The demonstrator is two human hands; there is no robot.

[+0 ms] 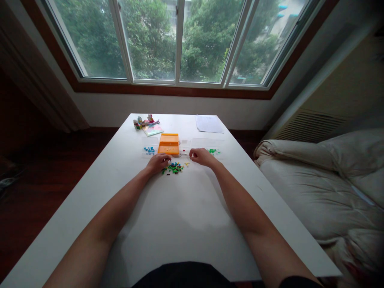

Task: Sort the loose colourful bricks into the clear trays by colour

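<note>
A loose pile of small building bricks [174, 168], mostly green with blue, yellow and dark ones, lies on the white table. At its upper left edge is my left hand [158, 163], fingers curled together; whatever they hold is too small to make out. My right hand [202, 157] rests to the pile's upper right, its fingers bent and pinched, and their contents are hidden. Beyond my left hand stands an open orange box [169, 148] with a few pale bits in it. Blue bricks [149, 150] sit in a clear tray left of the box, green bricks [213, 151] in another beyond my right hand.
At the table's far left, small colourful figures [144, 122] stand by a pastel card [153, 129]. White paper [209, 124] lies at the far right. A cushioned sofa [300, 180] borders the table's right side, and a window wall rises behind.
</note>
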